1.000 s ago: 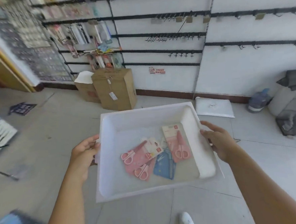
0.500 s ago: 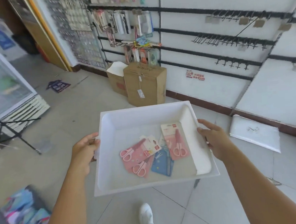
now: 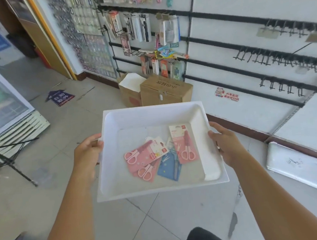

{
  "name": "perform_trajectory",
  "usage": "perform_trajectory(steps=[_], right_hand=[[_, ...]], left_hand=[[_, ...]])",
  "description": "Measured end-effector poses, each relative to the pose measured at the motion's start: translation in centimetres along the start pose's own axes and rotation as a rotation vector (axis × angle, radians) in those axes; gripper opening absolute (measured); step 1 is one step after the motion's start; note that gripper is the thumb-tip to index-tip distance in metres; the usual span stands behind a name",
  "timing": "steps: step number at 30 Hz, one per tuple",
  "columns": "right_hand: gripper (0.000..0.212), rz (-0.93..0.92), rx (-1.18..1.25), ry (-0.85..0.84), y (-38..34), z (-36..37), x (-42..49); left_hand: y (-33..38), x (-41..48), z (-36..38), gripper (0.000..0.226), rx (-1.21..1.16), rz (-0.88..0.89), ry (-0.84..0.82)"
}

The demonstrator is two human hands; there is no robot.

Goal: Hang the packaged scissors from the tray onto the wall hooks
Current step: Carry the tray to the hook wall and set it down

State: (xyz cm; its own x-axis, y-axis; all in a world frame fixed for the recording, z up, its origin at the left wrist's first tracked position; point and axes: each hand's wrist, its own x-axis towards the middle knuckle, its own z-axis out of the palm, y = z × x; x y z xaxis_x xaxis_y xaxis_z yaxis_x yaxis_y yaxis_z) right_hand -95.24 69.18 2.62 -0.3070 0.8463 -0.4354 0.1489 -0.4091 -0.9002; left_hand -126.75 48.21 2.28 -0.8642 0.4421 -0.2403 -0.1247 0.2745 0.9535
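Head view: the white tray (image 3: pixel 154 116) sits at centre frame, carried level. The left hand (image 3: pixel 88 154) grips its left rim; the right hand (image 3: pixel 225 145) grips its right rim. All the packaged scissors (image 3: pixel 161 156) lie loose on the tray floor, several pink packs and one blue, overlapping. The wall hooks (image 3: pixel 279 55) at upper right stand bare and well apart from the tray. Assessment: no pack is hung yet; the approach, every pick-up and every hanging remain outstanding.

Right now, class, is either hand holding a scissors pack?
No, the left hand and right hand grip the tray rims; packs lie inside.
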Motion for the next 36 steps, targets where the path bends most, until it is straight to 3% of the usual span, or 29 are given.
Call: perform_trajectory(steps=[12,21,27,36], right_hand=[[0.031,0.008,-0.070,-0.076,-10.1,5.0,23.8],[0.034,0.051,-0.052,-0.021,-17.1,10.0,38.3],[0.034,0.059,-0.003,0.066,-20.1,15.1,47.6],[0.041,0.097,0.035,0.331,-23.5,19.5,57.3]], left_hand=[[6.5,19.0,11.3,0.028,-0.015,-0.031,0.044],[10.9,34.0,17.9,0.031,0.033,-0.058,0.004],[12.8,47.1,22.2,0.037,0.070,-0.046,-0.096],[18.1,63.6,31.4,0.033,0.262,-0.009,-0.282]])
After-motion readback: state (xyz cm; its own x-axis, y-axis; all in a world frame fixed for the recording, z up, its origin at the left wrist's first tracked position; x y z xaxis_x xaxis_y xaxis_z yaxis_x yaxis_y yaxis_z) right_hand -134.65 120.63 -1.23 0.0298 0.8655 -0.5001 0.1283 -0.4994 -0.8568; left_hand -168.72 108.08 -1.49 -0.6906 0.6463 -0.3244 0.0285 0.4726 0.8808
